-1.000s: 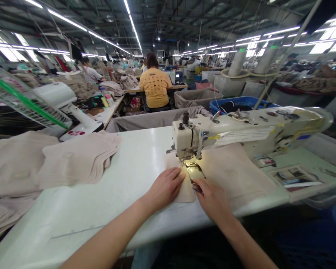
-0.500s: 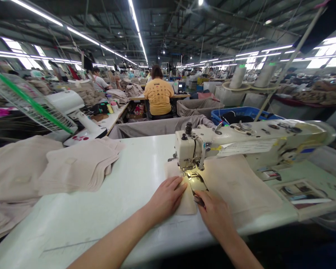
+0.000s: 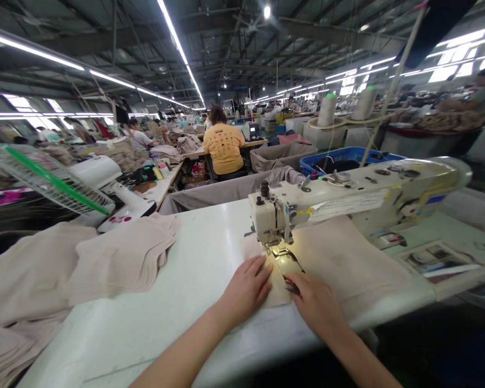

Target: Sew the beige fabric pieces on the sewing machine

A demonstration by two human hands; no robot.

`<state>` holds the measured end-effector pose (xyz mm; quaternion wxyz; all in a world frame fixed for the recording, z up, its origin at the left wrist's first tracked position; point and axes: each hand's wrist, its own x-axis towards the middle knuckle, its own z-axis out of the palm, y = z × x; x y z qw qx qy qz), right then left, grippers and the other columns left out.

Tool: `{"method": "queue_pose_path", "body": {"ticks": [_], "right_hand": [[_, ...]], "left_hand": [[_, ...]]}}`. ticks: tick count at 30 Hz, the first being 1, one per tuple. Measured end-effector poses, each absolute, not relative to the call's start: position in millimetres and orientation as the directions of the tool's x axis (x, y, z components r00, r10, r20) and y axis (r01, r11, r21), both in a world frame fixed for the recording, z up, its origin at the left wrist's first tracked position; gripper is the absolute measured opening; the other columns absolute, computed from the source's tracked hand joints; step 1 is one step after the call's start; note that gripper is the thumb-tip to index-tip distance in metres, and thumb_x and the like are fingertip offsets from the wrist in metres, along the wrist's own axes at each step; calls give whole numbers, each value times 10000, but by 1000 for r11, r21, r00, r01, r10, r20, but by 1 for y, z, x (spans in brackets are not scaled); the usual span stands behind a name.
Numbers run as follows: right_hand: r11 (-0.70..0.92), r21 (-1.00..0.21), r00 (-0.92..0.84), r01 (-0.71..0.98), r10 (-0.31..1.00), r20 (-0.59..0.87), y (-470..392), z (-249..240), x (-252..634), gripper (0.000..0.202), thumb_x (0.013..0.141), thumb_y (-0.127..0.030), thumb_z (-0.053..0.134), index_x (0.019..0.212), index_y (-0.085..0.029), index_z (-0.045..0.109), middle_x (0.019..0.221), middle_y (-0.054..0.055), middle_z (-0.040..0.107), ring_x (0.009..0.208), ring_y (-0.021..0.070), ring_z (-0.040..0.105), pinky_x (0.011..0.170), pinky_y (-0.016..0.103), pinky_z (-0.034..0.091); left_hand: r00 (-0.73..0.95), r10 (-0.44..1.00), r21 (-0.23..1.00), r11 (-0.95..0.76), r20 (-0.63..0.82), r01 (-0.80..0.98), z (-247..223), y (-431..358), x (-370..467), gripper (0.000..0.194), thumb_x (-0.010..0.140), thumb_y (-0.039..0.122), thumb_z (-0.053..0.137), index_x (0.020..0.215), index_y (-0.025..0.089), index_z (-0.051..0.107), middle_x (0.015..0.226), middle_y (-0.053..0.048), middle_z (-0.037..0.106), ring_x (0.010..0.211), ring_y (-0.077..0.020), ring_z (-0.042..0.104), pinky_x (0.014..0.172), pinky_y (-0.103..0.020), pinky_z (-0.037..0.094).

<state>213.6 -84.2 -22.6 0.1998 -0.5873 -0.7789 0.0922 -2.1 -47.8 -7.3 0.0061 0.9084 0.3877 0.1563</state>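
Under the needle area of a cream sewing machine [image 3: 269,218] lies a small beige fabric piece [image 3: 281,293]. My left hand [image 3: 248,285] rests flat on that piece, fingers spread a little, just left of the lit metal plate [image 3: 286,262]. My right hand [image 3: 313,296] is closed round a small dark metal tool [image 3: 291,286] at the plate's near edge; the tool is mostly hidden by the fingers. A larger beige panel [image 3: 343,256] lies beneath the machine arm, right of the plate.
Stacks of beige fabric [image 3: 117,258] cover the table's left side, beside a white fan [image 3: 97,172]. A parts tray [image 3: 436,264] sits at the right. Beyond are a blue basket [image 3: 347,156], grey cloth bins [image 3: 230,186] and a seated person in yellow [image 3: 224,148].
The camera view has tilted and shifted slightly. Both hands keep nearly the same places beside the plate, with my left hand still on the small piece and my right still holding the tool.
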Motion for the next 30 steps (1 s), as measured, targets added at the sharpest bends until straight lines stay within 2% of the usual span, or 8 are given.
{"method": "queue_pose_path", "body": {"ticks": [7,10,13,15,17,21,25,30], "right_hand": [[305,-346,-246,887,947,204,-85,-25,216,336,912,-128,544,1204,-216,687,1099,69,771,937,243,738,792,316,551],[310,-345,-244,886,944,223,-83,-28,217,326,915,-138,544,1200,-216,683,1100,73,769,948,239,733,799,312,547],[318,-368,-247,873,942,227,-84,-27,217,306,907,-136,545,1164,-219,690,1081,73,771,933,220,729,791,286,539],[367,-396,-287,842,926,247,-88,-24,217,310,884,-112,551,1138,-215,696,1046,72,773,908,204,724,787,271,532],[452,-417,-350,788,887,301,-94,-21,217,333,846,-80,561,1119,-210,701,977,63,769,869,194,716,777,267,526],[509,-435,-328,743,843,426,-103,-15,232,348,832,-62,540,1106,-210,695,888,44,742,798,176,693,729,257,516],[282,-490,-84,825,918,387,-104,-2,272,243,862,-101,547,1017,-216,695,964,42,743,826,170,691,751,264,525],[314,-413,-250,855,947,202,-108,11,303,258,849,-150,602,1082,-220,689,1279,57,673,954,191,699,824,303,535]], "left_hand": [[614,782,90,-622,102,778,28,-93,-9,504,884,286,617,1369,198,511,1481,-153,491,1344,-353,480,1100,-558,436],[574,812,113,-563,-108,818,43,-117,-1,497,787,235,641,1273,222,540,1339,-113,578,1107,-290,628,899,-428,570],[502,840,39,-506,-203,862,39,-110,4,420,791,133,552,1203,213,553,1217,-103,613,953,-245,672,744,-344,593],[446,885,-49,-455,-132,889,29,-84,-1,382,834,85,470,1195,178,556,1244,-142,607,956,-258,676,726,-359,597],[414,909,-117,-407,49,906,16,-50,-10,431,845,26,400,1233,147,544,1370,-188,556,1065,-286,654,817,-413,592],[332,872,-44,-340,359,939,-11,1,-26,436,878,109,441,1305,126,522,1378,-214,567,1236,-312,593,1038,-482,504],[395,829,-7,-427,396,904,-27,5,-33,405,941,179,383,1286,105,581,1363,-216,594,1250,-331,584,1074,-510,480],[434,825,-12,-462,362,887,-26,-4,-32,392,958,198,388,1262,129,626,1316,-178,636,1228,-314,601,1078,-491,488]]}}
